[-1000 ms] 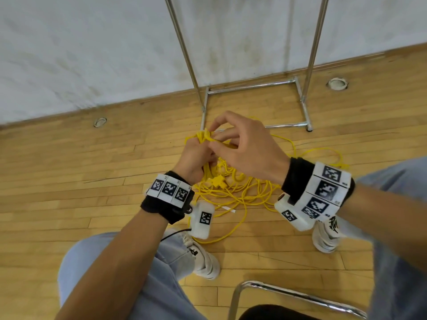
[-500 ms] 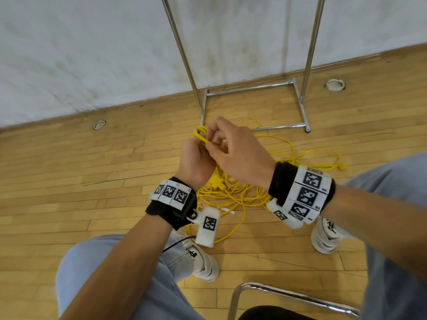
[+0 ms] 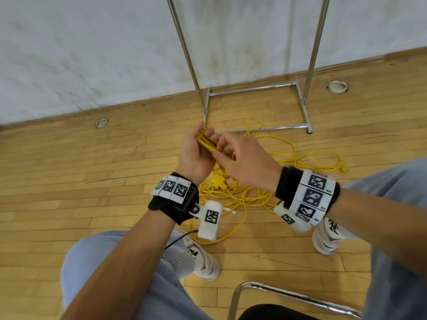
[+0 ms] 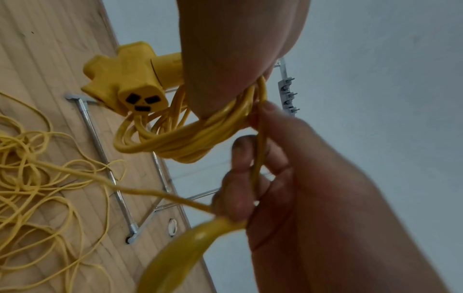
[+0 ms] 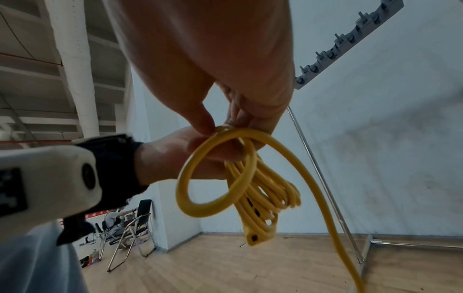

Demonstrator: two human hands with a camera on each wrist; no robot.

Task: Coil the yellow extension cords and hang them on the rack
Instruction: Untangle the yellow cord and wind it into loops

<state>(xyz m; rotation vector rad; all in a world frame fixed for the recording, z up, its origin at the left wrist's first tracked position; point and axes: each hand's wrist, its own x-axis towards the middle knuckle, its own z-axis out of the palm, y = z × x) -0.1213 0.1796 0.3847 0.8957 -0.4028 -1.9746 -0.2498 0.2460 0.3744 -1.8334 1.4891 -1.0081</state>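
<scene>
— Several loops of the yellow extension cord (image 3: 206,141) already sit bundled in the left hand (image 3: 193,155), whose fingers are curled round them. The right hand (image 3: 247,161) pinches the free strand just beside that bundle, thumb and fingertips closed on it.

— Where does the rest run?

— Below the grip. The three-way socket end (image 4: 130,83) hangs under the left hand with the finished loops, and from the right hand's pinch the strand drops to the loose tangle (image 3: 233,195) on the wooden floor (image 3: 69,172), between the person's shoes. The rack (image 3: 254,88) stands beyond the hands, against the wall.

— How should this step go?

— My judgement: lay each new turn flat beside the others in the left palm, matching their size, and let the strand slide through the right fingers so any twist runs out toward the floor. The pile below looks knotted, so draw slack slowly; a snag could yank the bundle loose. Keep the left hand firm but let it open just enough to take each turn.

— Any writing?

— None readable on the cord or socket. The wrist bands (image 3: 173,189) carry square black-and-white marker codes; small characters beside them are too tiny to make out.
</scene>
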